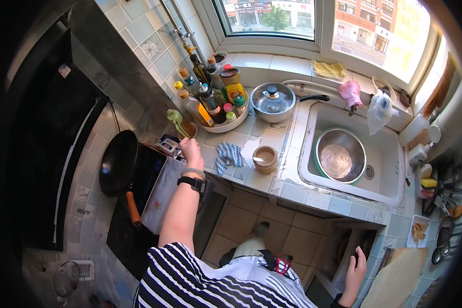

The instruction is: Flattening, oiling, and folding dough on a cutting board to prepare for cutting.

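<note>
My left hand (191, 151) reaches to the back left of the counter, its fingers closed on the end of the pale green handle of an oil dispenser (184, 127). Amber liquid shows in the dispenser's body; my fingertips are partly hidden. Beside it a white round tray (231, 126) holds several sauce and oil bottles. A blue-and-white checked cloth (229, 154) and a brown jar (265, 159) with a white spoon lie to the right of this hand. My right hand (356, 269) hangs at the lower right, fingers apart and holding nothing, left of a wooden board with a pale sheet of dough (396, 275).
A black frying pan (119, 163) with a wooden handle stands over the cooktop at left. A lidded saucepan (273, 101) is near the window. The white sink (389, 165) holds a metal bowl (340, 156). Utensils and a sponge (428, 182) line the right wall.
</note>
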